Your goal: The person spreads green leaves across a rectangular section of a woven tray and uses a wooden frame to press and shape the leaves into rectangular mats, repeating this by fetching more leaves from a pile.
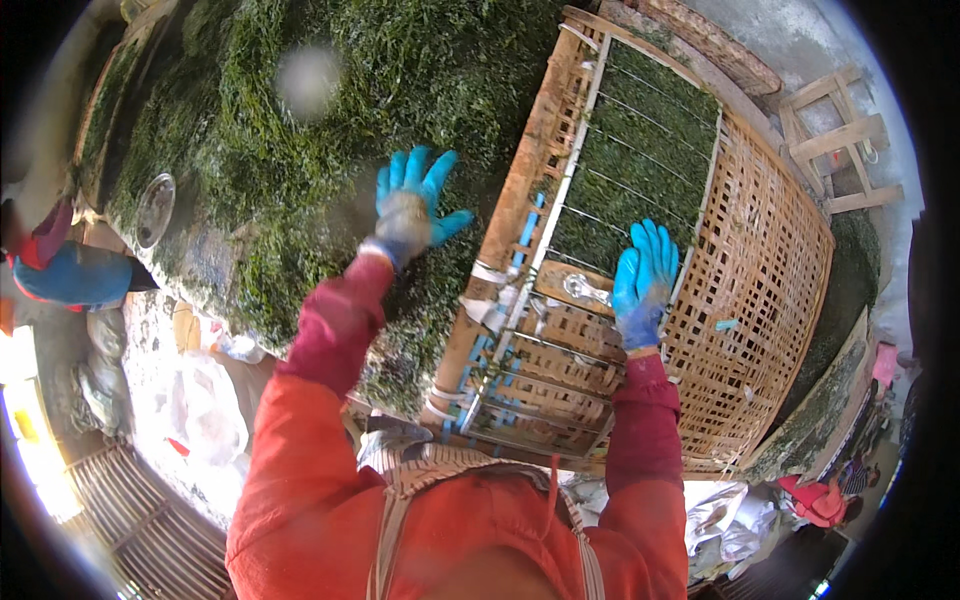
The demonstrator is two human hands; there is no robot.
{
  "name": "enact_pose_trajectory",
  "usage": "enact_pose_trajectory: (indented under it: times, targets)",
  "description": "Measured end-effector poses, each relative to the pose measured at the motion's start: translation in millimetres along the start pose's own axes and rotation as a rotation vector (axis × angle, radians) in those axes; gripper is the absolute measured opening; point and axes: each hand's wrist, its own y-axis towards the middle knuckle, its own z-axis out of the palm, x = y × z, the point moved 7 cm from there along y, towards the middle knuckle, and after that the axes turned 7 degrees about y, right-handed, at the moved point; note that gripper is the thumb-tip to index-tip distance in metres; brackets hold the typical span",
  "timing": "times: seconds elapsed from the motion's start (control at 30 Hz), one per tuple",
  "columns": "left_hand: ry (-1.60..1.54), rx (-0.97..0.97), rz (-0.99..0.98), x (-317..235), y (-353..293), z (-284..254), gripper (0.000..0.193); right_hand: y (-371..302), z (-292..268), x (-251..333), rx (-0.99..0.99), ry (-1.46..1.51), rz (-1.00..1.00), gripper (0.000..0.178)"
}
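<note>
My left hand (408, 208), in a blue glove, has its fingers spread above a large heap of dark green seaweed-like strands (300, 190). It holds nothing. My right hand (645, 283), also blue-gloved, lies flat with fingers stretched at the right side of a slatted rectangular frame (548, 236). Green strands (640, 150) fill the frame's far compartments in a flat layer; its near ones show bare woven bamboo. Just left of my right hand, a small wooden board (560, 284) with a silver metal fitting (587, 290) sits across the frame.
The frame rests on a woven bamboo rack (745, 310) with a wooden rail (530, 140) along its left. A round metal dish (156, 210) lies at the heap's left edge, near another person in blue (75, 275). A wooden stool (840, 135) stands far right. White plastic bags (205, 400) are at lower left.
</note>
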Motion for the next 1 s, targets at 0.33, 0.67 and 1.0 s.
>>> enact_pose_trajectory:
  times: [0.33,0.67,1.0]
  targets:
    - [-0.153,0.126,-0.17,79.4,77.1,66.6,0.057,7.0,6.9,8.7,0.021,-0.026,-0.007,0.04]
    - [-1.298,-0.221,-0.215,123.0,87.4,-177.7,0.05,0.9,10.3,3.5,-0.037,0.003,-0.024,0.039]
    - [-0.46,-0.623,0.747,159.9,93.8,-177.9,0.023,76.7,37.6,152.6,0.145,0.408,0.023,0.094]
